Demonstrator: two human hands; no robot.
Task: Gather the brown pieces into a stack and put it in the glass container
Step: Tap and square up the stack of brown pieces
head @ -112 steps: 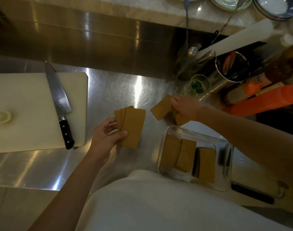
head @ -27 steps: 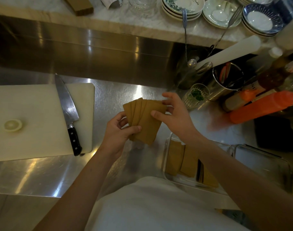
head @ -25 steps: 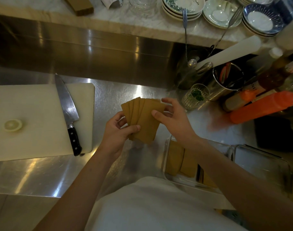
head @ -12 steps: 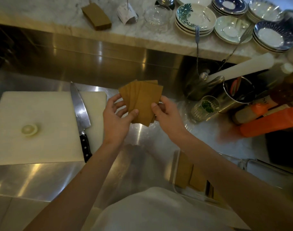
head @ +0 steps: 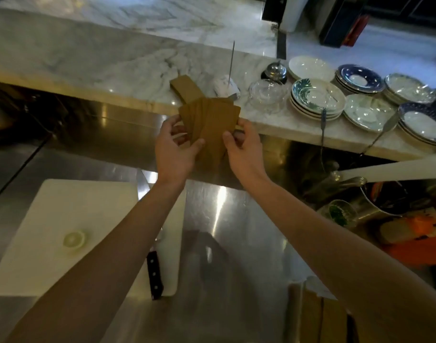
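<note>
Head view: your steel table (head: 236, 231) fills the near half, and a marble ledge (head: 112, 60) runs across the far side above a steel backsplash. On the left of the table lies a white board (head: 63, 219) with a pale round slice (head: 74, 239) on it; a black-handled knife (head: 154, 277) lies along the board's right edge, its blade mostly hidden under your left forearm. On the right of the ledge sit stacks of plates (head: 317, 99), with a small bell (head: 275, 70) and a clear glass dish (head: 266, 95) just left of them. A separate brown block (head: 184, 87) lies on the ledge behind your hands. At the right edge stand a metal pot (head: 385, 196), a white roll (head: 397, 169) and an orange bottle (head: 415, 233).

At the bottom right, only a corner of the glass container (head: 296, 313) shows, with brown sheets standing in it; your right forearm covers the rest.

You hold the brown pieces (head: 212, 127) up in the air over the backsplash, well apart from the container. They are fanned out, not yet squared into a stack. Your left hand (head: 174, 149) is closed on the fan's left side, thumb pressed on the front. Your right hand (head: 241, 147) grips the right side, thumb on the front piece, fingers behind.
</note>
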